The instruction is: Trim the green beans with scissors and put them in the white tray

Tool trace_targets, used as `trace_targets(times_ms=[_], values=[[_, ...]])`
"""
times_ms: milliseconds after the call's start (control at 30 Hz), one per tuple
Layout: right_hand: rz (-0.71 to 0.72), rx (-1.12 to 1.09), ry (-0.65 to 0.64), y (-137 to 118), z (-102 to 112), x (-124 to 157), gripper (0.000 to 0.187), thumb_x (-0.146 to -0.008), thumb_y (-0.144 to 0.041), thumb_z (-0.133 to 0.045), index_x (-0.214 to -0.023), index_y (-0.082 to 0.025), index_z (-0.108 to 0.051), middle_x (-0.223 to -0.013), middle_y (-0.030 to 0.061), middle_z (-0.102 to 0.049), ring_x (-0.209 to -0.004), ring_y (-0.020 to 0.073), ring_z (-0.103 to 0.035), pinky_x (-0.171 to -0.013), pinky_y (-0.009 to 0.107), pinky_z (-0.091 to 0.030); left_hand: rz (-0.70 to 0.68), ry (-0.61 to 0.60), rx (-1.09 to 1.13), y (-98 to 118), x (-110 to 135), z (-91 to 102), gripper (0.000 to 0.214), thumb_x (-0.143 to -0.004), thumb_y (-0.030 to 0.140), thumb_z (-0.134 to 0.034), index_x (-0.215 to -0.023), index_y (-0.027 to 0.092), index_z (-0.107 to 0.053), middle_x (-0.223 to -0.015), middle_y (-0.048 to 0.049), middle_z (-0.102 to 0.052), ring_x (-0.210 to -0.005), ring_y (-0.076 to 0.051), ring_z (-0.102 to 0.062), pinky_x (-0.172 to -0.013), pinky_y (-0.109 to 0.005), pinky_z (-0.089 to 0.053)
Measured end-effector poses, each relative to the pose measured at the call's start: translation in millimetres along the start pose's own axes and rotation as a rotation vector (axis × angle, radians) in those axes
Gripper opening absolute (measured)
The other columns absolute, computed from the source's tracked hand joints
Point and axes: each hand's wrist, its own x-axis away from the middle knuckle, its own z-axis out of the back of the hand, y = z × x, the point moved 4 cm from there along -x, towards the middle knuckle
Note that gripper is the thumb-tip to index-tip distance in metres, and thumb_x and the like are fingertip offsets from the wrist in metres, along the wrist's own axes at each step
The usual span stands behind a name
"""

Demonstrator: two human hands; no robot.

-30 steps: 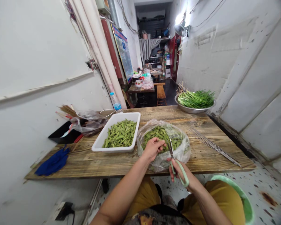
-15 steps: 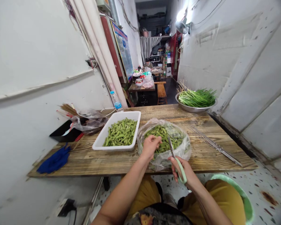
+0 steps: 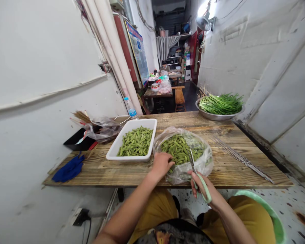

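Observation:
My right hand point(image 3: 203, 187) holds a pair of scissors point(image 3: 205, 189) by their pale green handles. The metal blades point up and away, over the pods. At the near left edge of a clear plastic bag point(image 3: 204, 166), my left hand point(image 3: 163, 164) is low over the green soybean pods point(image 3: 176, 145). Its thumb and forefinger are a little apart, and I see nothing between them; the other fingers are partly hidden. To the left of the bag stands a white plastic tray point(image 3: 112, 154) with many more pods point(image 3: 136, 140) in it.
Metal skewers point(image 3: 244, 159) lie at the right of the wooden table point(image 3: 139, 174). A steel bowl of green stalks point(image 3: 220, 105) stands at the back right. Leftward are a water bottle point(image 3: 131, 109), a black box point(image 3: 78, 140) and a blue cloth point(image 3: 68, 168). A person point(image 3: 164, 67) sits farther back.
My left hand has come down and nearer to the bag's near left side, its fingers loosening from a pinch. The scissors stay in my right hand, and the view has shifted slightly left.

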Motion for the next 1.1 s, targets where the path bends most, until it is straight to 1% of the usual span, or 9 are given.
trace_targets(times_ms=[67, 200, 333, 433, 500, 567, 767, 1000, 1100], values=[[-0.010, 0.031, -0.006, 1.3, 0.4, 1.3, 0.040, -0.079, -0.060, -0.050, -0.083, -0.021, -0.050, -0.058, -0.0062, -0.044, -0.045, 0.0095, -0.044, -0.041, 0.022, -0.039, 0.018, -0.006, 0.098, 2.8, 3.1, -12.4, 0.013, -0.076, 0.030, -0.062, -0.077, 0.019, -0.068, -0.080, -0.0051, -0.068, -0.080, -0.020, -0.060, -0.079, -0.032, -0.039], [0.002, 0.111, -0.038, 6.0, 0.4, 1.5, 0.043, -0.080, -0.060, -0.050, -0.096, -0.020, -0.051, -0.060, -0.0067, -0.044, -0.044, 0.0088, -0.043, -0.039, 0.021, -0.039, 0.057, 0.109, 0.465, -1.2, 0.1, -7.7, 0.023, -0.083, 0.033, -0.048, -0.081, 0.017, -0.065, -0.074, -0.0018, -0.066, -0.066, -0.014, -0.059, -0.066, -0.026, -0.042], [0.039, 0.148, -0.068, 10.2, -3.6, -3.7, 0.042, -0.081, -0.057, -0.050, -0.100, -0.020, -0.052, -0.057, -0.0073, -0.043, -0.042, 0.0084, -0.042, -0.038, 0.020, -0.038, 0.183, 0.008, 0.776, -2.0, -8.5, -16.3, 0.027, -0.079, 0.035, -0.053, -0.093, 0.013, -0.064, -0.057, 0.0019, -0.058, -0.045, -0.010, -0.051, -0.049, -0.022, -0.039], [0.054, 0.167, -0.072, 11.0, -6.9, -8.2, 0.042, -0.081, -0.058, -0.050, -0.100, -0.020, -0.053, -0.054, -0.0078, -0.042, -0.039, 0.0082, -0.041, -0.036, 0.020, -0.037, 0.225, 0.089, 0.718, -2.7, -17.0, -19.2, 0.026, -0.077, 0.025, -0.057, -0.099, 0.014, -0.064, -0.060, 0.0006, -0.062, -0.052, -0.012, -0.055, -0.055, -0.024, -0.044], [0.064, 0.191, -0.077, 9.8, -8.3, -9.7, 0.042, -0.081, -0.058, -0.050, -0.098, -0.020, -0.053, -0.052, -0.0080, -0.042, -0.038, 0.0081, -0.041, -0.036, 0.020, -0.037, 0.184, 0.216, 0.595, -1.4, -22.0, -15.1, 0.024, -0.076, 0.021, -0.056, -0.097, 0.017, -0.066, -0.071, -0.0020, -0.067, -0.061, -0.013, -0.060, -0.066, -0.027, -0.047], [0.068, 0.207, -0.074, 7.6, -8.3, -9.8, 0.041, -0.081, -0.058, -0.049, -0.097, -0.020, -0.053, -0.053, -0.0077, -0.043, -0.039, 0.0084, -0.041, -0.037, 0.021, -0.038, 0.146, 0.251, 0.575, 2.3, -24.8, -13.4, 0.021, -0.077, 0.021, -0.055, -0.094, 0.018, -0.068, -0.080, -0.0034, -0.070, -0.066, -0.013, -0.061, -0.071, -0.028, -0.048], [0.076, 0.206, -0.039, -1.3, -4.0, -8.1, 0.039, -0.083, -0.057, -0.048, -0.097, -0.020, -0.052, -0.051, -0.0083, -0.041, -0.037, 0.0083, -0.039, -0.036, 0.021, -0.038, 0.208, -0.023, 0.883, 18.9, -19.4, -20.8, 0.019, -0.074, 0.032, -0.059, -0.075, 0.015, -0.066, -0.063, -0.0016, -0.065, -0.050, -0.010, -0.054, -0.048, -0.021, -0.039], [0.075, 0.153, -0.047, -12.9, -5.4, -5.9, 0.035, -0.080, -0.053, -0.055, -0.089, -0.020, -0.053, -0.044, -0.0105, -0.037, -0.032, 0.0072, -0.035, -0.031, 0.019, -0.033, 0.169, -0.141, 0.909, 30.5, -11.9, -12.8, 0.020, -0.069, 0.032, -0.063, -0.071, 0.013, -0.063, -0.058, -0.0007, -0.063, -0.046, -0.008, -0.049, -0.050, -0.021, -0.038], [0.042, 0.158, -0.028, -9.4, -3.3, -7.1, 0.035, -0.077, -0.053, -0.059, -0.086, -0.020, -0.054, -0.040, -0.0118, -0.034, -0.027, 0.0069, -0.032, -0.027, 0.018, -0.028, 0.205, -0.238, 0.970, 30.2, -10.6, -16.4, 0.022, -0.068, 0.032, -0.065, -0.077, 0.013, -0.061, -0.058, -0.0007, -0.063, -0.045, -0.007, -0.049, -0.049, -0.020, -0.037]])
